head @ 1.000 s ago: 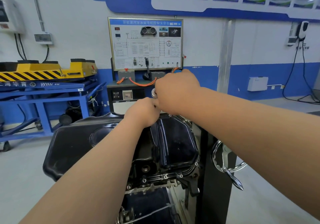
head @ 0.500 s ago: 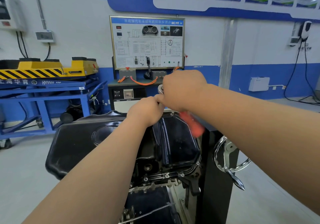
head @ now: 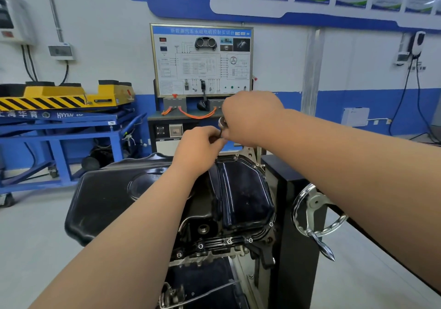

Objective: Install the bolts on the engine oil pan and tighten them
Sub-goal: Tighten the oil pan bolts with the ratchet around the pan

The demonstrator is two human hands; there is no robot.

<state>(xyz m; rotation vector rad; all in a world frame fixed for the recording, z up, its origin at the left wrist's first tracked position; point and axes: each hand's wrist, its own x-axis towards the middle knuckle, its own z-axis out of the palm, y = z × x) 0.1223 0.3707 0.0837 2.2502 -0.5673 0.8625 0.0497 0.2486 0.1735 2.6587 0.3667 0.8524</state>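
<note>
The black engine oil pan (head: 243,189) sits on top of the engine on its stand, with several bolts (head: 228,241) along its near flange and more at its far rim. Above the pan's far edge my right hand (head: 250,117) grips a ratchet wrench whose silver head (head: 222,122) shows at its left side; the handle is hidden inside the fist. My left hand (head: 199,147) pinches the tool's shaft just below that head. What the tool's tip sits on is hidden behind my hands.
A silver handwheel (head: 315,215) with a crank sticks out of the black stand post (head: 293,249) on the right. A black plastic cover (head: 107,196) lies left of the pan. Behind stand a training panel (head: 201,60) and a blue lift table (head: 59,122) at left.
Both hands have stayed together at the pan's far edge. The red blur of the handle seen below my right hand half a second ago is now hidden.
</note>
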